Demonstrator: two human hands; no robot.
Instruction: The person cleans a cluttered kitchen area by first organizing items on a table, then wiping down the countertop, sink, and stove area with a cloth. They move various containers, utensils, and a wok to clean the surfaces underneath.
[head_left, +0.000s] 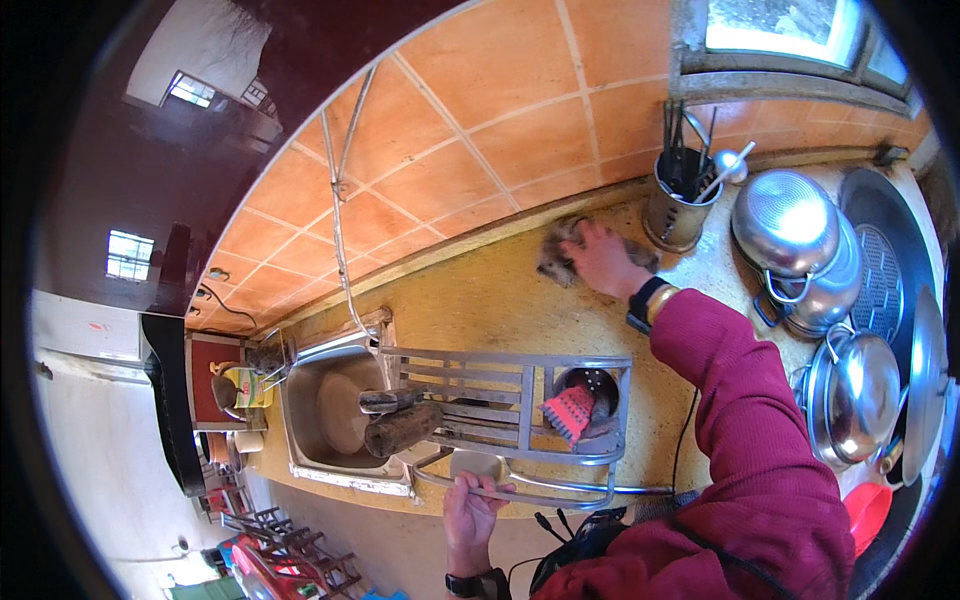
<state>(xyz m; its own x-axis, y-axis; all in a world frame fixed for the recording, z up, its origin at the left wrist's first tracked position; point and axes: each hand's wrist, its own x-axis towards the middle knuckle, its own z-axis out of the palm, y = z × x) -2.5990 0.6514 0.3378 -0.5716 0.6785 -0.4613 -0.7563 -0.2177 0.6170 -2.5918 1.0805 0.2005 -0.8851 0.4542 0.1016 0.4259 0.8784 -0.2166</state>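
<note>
My right hand presses a crumpled grey-brown cloth onto the yellow countertop, close to the tiled wall. Its fingers are spread over the cloth. Lower down, the fingers of my left hand are curled at the front rail of a metal dish rack. The rack stands on the counter beside the sink. A pink-and-black knitted cloth hangs from a round holder at its right end. Two dark, wood-like cylindrical pieces jut from its left end over the sink.
Left of the rack lies a stainless-steel sink. A metal utensil holder stands near my right hand. Steel pots, a lidded pot and a large dark pan crowd the right side. A black cable crosses the counter.
</note>
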